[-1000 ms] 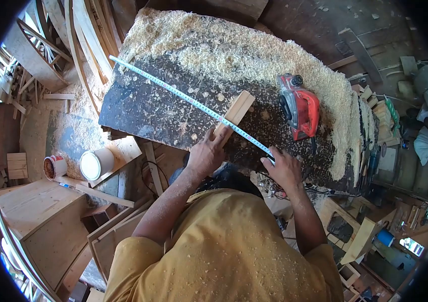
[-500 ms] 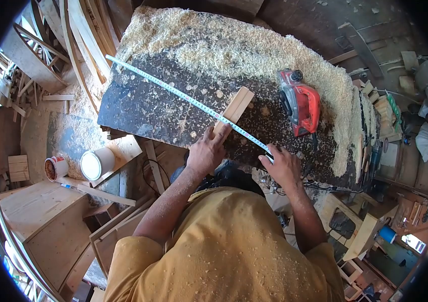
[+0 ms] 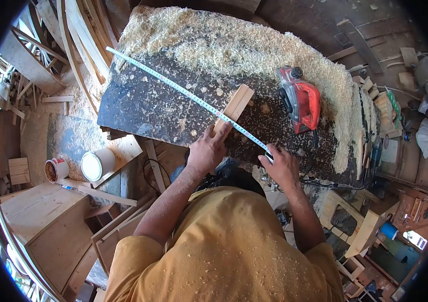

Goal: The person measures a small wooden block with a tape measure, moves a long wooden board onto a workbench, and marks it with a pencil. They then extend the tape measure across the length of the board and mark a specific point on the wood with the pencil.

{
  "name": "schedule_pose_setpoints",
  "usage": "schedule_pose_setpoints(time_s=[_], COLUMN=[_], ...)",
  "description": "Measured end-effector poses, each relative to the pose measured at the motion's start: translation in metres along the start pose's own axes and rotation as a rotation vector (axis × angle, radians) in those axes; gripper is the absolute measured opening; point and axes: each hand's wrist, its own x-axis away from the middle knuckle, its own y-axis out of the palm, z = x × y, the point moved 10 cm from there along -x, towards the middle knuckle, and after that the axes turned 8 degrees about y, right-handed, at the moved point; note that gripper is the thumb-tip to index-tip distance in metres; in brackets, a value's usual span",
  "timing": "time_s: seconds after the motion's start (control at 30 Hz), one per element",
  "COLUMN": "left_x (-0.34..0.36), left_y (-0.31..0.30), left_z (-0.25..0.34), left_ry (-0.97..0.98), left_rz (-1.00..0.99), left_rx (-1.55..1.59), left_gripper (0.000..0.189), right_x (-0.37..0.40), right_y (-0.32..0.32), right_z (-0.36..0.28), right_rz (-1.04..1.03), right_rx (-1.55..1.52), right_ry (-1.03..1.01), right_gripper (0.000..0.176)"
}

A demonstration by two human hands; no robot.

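A short wooden block (image 3: 239,103) lies on the dark workbench, its near end under the fingers of my left hand (image 3: 207,152), which grips it. My right hand (image 3: 281,165) is closed round the case of a tape measure, mostly hidden by the fingers. The extended tape blade (image 3: 174,86) runs from that hand across the top of the block, passing just beyond my left fingertips, and on to the upper left of the bench. A red electric planer (image 3: 302,100) rests on the bench to the right of the block.
Wood shavings (image 3: 254,48) are heaped along the far and right sides of the workbench (image 3: 138,108). A white bucket (image 3: 97,164) and a smaller tub (image 3: 56,169) stand at left, near a wooden cabinet (image 3: 43,206). Long curved boards (image 3: 80,43) lean at upper left.
The far end of the tape blade has swung slightly up, away from me. Both hands and the block stay almost where they were.
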Motion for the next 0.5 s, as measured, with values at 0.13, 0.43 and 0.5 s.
schedule_pose_setpoints(time_s=[0.13,0.43,0.5], left_x=[0.0004,0.0005,0.0003], left_y=[0.0026,0.0006,0.0017], left_z=[-0.0011,0.0004,0.0000], left_ry=[0.021,0.036,0.033], left_rz=[0.026,0.054,0.045], left_rx=[-0.018,-0.041,-0.043], left_gripper=[0.070,0.071,0.072], right_x=[-0.0001,0.0011,0.0012], right_y=[0.0019,0.0018,0.0016], right_z=[0.0008,0.0000,0.0001], right_rz=[0.003,0.017,0.016], right_rx=[0.010,0.023,0.024], right_ry=[-0.007,-0.014,-0.017], right_gripper=[0.047,0.048,0.048])
